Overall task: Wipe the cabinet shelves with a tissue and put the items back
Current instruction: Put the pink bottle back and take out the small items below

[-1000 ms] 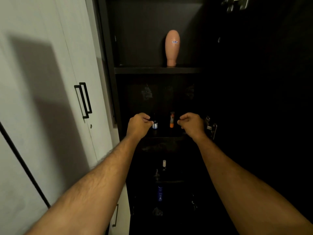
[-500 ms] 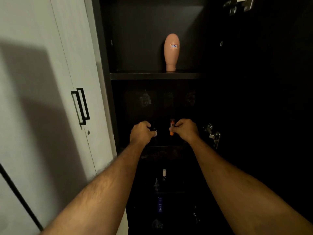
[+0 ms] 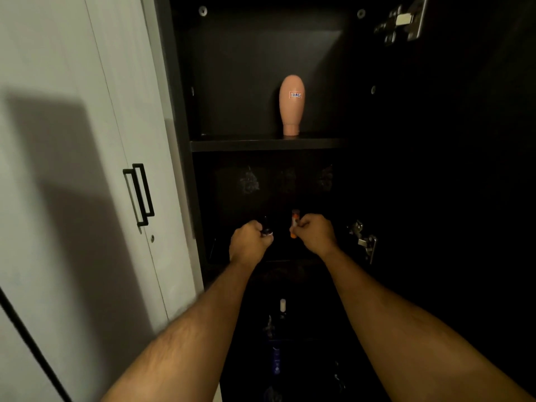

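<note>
Both hands reached into the dark open cabinet, level with its middle shelf. The left hand (image 3: pixel 249 244) gripped a small dark bottle with a pale base (image 3: pixel 266 230). Just to its right, the right hand (image 3: pixel 314 233) pinched a slim orange-and-white tube (image 3: pixel 294 224), held upright. Above both hands, a peach oval plastic bottle with a small label (image 3: pixel 291 105) stood inverted on the black upper shelf (image 3: pixel 246 145). Left of the hands hung white cabinet doors with black handles (image 3: pixel 139 195).

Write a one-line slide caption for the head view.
Inside a dark cabinet, the left hand grips a small dark bottle and the right hand an orange tube, below a shelved peach bottle.
</note>
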Motion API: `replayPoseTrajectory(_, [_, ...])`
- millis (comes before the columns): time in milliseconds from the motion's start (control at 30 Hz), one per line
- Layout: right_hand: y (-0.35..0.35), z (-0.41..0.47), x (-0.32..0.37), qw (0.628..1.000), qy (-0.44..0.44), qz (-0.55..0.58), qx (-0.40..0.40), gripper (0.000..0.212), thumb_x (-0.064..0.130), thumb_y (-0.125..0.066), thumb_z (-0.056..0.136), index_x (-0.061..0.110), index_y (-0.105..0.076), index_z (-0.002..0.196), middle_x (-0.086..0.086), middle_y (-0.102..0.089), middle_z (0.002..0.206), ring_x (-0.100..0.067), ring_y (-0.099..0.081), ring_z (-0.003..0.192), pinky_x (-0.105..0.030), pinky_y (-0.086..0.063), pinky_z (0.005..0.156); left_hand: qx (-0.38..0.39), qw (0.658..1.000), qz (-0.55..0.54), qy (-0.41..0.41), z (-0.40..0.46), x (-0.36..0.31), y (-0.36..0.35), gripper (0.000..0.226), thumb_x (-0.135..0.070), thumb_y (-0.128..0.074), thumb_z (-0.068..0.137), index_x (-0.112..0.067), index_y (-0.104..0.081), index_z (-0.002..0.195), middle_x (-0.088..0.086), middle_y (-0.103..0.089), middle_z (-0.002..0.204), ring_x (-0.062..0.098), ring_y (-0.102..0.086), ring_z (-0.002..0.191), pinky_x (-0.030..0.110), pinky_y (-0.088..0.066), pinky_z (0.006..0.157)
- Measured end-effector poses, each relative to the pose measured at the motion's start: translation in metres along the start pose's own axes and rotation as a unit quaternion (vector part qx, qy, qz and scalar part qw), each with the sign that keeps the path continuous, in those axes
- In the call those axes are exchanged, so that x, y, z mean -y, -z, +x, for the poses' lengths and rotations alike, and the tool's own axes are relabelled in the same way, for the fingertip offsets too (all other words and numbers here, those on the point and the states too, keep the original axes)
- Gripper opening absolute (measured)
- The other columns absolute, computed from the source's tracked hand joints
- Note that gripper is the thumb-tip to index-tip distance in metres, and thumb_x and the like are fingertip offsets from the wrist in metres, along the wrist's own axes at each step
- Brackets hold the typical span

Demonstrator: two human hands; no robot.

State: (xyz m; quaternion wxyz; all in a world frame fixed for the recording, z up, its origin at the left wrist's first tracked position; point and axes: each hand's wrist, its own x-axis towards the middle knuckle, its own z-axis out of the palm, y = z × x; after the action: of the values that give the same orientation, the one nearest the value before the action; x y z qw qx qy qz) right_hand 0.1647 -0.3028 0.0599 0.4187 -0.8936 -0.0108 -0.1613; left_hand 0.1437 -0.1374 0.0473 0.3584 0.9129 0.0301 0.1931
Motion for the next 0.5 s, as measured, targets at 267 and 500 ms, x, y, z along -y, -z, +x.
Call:
replayPoseTrajectory(267, [0.008, -0.028, 0.003, 0.987, -0.038, 0.156, 0.007, 0.016, 0.016, -0.070, 0.082, 0.016, -0.063, 0.068, -0.003, -0.061, 0.063, -0.015, -0.058, 0.059, -0.028, -0.045, 0.052, 0.025, 0.967, -0.252, 0.033, -0.019, -0.003, 0.007, 0.035, -0.023, -0.073, 0.085, -0.006, -0.062, 0.113, -0.001, -0.069, 0.089, 0.014, -0.070, 0.080, 0.032, -0.059, 0.068])
replayPoseTrajectory(500, [0.024, -0.071, 0.003, 0.927, -0.124, 0.349, 0.063, 0.008, 0.018, -0.061, 0.092, 0.010, -0.064, 0.089, -0.005, -0.071, 0.083, -0.016, -0.072, 0.074, -0.025, -0.056, 0.055, 0.075, 0.909, -0.405, 0.068, -0.058, -0.008, 0.005, 0.025, -0.014, -0.069, 0.089, -0.009, -0.062, 0.112, 0.006, -0.071, 0.098, 0.014, -0.072, 0.086, 0.026, -0.059, 0.073])
